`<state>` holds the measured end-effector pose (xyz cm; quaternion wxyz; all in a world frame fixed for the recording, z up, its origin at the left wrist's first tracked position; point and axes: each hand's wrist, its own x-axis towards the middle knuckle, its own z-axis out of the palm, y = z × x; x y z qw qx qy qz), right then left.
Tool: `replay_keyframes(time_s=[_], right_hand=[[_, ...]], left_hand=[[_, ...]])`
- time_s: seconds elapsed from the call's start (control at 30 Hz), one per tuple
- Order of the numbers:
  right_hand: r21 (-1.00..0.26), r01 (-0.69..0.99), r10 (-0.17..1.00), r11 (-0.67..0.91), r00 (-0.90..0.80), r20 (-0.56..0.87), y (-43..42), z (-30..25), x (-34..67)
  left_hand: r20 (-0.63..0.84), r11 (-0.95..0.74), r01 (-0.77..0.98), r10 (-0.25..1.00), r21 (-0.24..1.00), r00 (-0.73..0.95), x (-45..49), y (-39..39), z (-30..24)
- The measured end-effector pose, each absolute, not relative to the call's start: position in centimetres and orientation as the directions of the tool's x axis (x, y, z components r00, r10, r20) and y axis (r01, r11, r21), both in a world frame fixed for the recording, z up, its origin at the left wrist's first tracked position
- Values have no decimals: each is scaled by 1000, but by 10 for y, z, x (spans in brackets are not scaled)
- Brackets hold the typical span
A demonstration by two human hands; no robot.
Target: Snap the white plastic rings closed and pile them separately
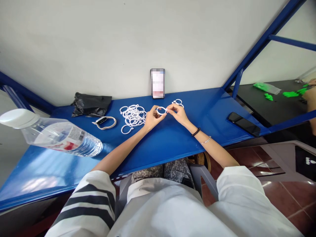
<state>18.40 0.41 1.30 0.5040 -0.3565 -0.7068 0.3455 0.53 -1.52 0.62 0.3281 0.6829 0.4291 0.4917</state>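
Note:
Above the blue table, my left hand [153,118] grips a white plastic ring [158,112], which looks like a curtain ring with a small eyelet. My right hand [178,113] pinches the same ring at its right side, where the small eyelet part seems to be; the fingertips partly cover it. Left of my left hand lies a loose pile of several white rings [133,115]. Just behind my right hand rest a few more white rings [178,101], partly hidden by the fingers.
A phone [158,83] leans upright against the wall. On the left are a black plastic bag [91,104], a watch [105,122] and a large water bottle [59,135]. Another phone [243,124] lies at the right. Beyond the blue frame, a person's arm [310,98] shows near green pieces [290,94].

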Motion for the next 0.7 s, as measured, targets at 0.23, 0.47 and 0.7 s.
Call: replay_keyframes(time_s=[0.23, 0.47, 0.7], right_hand=[[-928, -12, 869, 373, -345, 354, -1, 10, 178], [-929, 2, 874, 370, -340, 347, -1, 11, 177], [-929, 35, 892, 369, -292, 344, -2, 16, 177]], left_hand=[[447, -465, 397, 883, 791, 144, 5, -16, 12], [448, -465, 462, 881, 755, 153, 6, -16, 8], [459, -478, 448, 874, 755, 158, 8, -18, 9]])
